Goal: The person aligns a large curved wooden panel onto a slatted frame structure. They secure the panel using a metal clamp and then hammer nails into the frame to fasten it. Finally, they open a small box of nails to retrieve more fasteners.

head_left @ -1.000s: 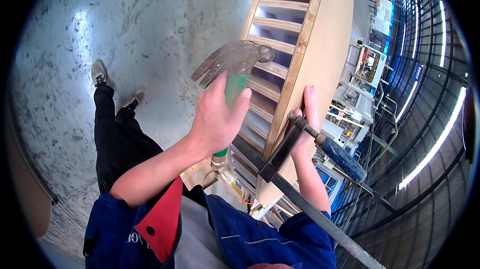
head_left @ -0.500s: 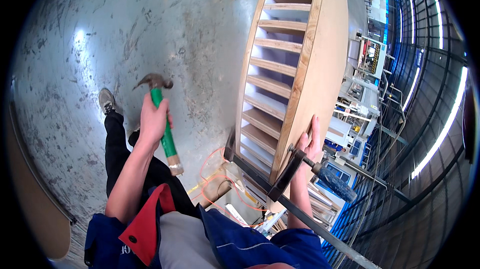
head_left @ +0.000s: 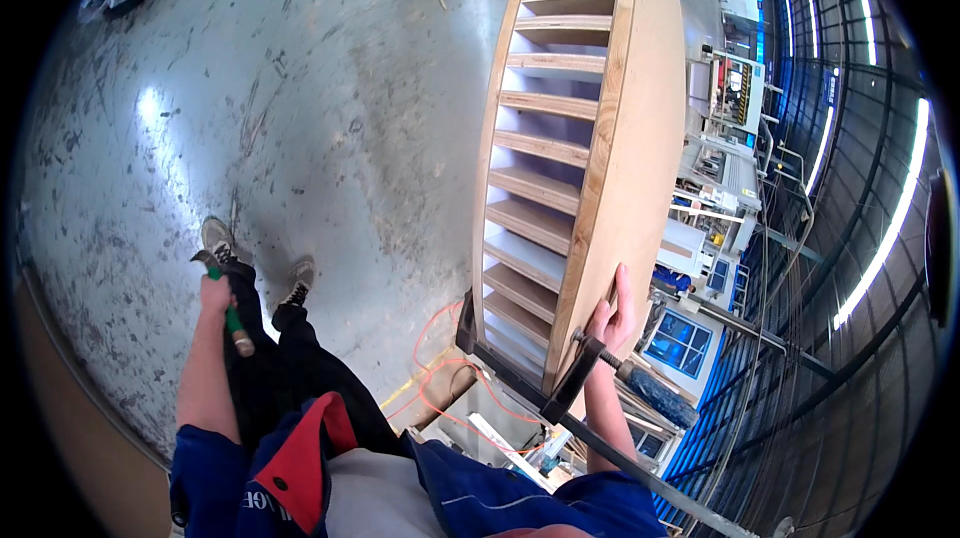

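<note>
Left hand (head_left: 215, 293) holds a hammer (head_left: 236, 320) far from the rack's edge (head_left: 599, 153).

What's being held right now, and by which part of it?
The left grip holds the claw hammer by its green handle, near the head. The right grip rests open against the wooden panel, no hold visible.

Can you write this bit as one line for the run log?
left hand: gripping claw hammer | right hand: against side of slatted wooden rack | F-clamp: across rack's near end
</note>
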Available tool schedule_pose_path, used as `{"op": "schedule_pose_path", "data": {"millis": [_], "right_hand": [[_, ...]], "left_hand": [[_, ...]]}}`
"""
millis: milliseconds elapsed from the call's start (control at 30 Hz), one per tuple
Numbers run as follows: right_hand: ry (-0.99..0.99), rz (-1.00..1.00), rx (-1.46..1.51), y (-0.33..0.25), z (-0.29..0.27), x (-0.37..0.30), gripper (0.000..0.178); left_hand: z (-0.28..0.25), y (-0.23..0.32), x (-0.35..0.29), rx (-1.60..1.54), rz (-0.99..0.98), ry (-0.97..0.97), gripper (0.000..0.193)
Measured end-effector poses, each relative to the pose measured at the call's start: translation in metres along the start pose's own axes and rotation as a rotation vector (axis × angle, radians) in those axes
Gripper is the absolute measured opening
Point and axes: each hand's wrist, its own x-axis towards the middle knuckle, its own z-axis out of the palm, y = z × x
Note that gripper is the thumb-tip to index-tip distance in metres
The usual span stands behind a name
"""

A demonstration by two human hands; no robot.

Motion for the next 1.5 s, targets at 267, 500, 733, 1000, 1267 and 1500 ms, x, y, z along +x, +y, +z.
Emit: {"op": "schedule_pose_path", "data": {"millis": [267,500,733,1000,1267,1500], "right_hand": [[-0.006,0.082,-0.035,-0.007,-0.001,0.000,0.055],[0.009,0.076,-0.023,-0.001,-0.001,-0.002,0.057],[0.021,0.057,-0.018,0.005,0.000,-0.005,0.061],[-0.031,0.070,-0.034,0.012,-0.005,-0.007,0.069],[-0.017,0.101,-0.017,0.010,-0.005,-0.011,0.060],[0.004,0.044,-0.024,0.012,-0.003,-0.008,0.064]], "left_hand": [[-0.135,-0.029,-0.005,1.218,0.068,-0.067,0.030],[-0.106,-0.043,-0.027,0.812,-0.026,0.084,0.026],[-0.023,0.007,0.003,0.779,0.268,-0.070,0.038],[0.043,0.058,0.024,0.564,0.423,-0.052,0.057],[0.004,-0.010,0.056,0.710,0.225,-0.003,0.043],[-0.061,-0.088,0.052,0.916,0.095,-0.001,0.038]]}}
